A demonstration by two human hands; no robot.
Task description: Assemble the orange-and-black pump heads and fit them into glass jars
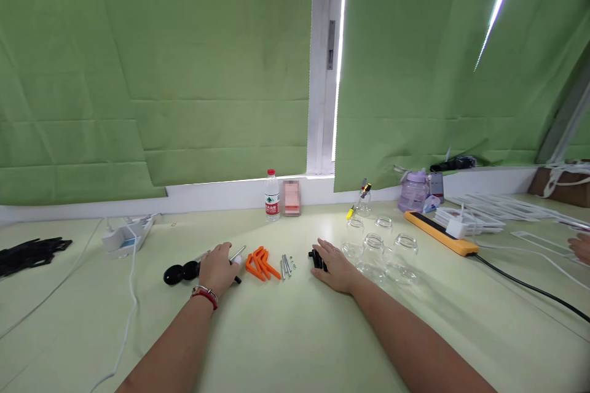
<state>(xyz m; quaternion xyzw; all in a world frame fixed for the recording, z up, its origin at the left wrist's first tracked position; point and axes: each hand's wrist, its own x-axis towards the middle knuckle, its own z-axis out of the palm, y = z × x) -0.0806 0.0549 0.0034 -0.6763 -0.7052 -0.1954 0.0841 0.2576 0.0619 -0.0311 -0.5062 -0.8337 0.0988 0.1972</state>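
Pale tabletop, green blinds at twelve o'clock; we note orange pieces and screws loose between the hands, nothing joined there. Left hand, eleven o'clock, covers black rounded parts, grip untellable; right hand, one o'clock, lies spread, unclenched, over small black pieces.

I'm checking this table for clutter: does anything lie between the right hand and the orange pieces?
Yes: metal rods and tiny bits lie between the right hand and the orange pieces. Black parts lie partly under the hand, on that side.
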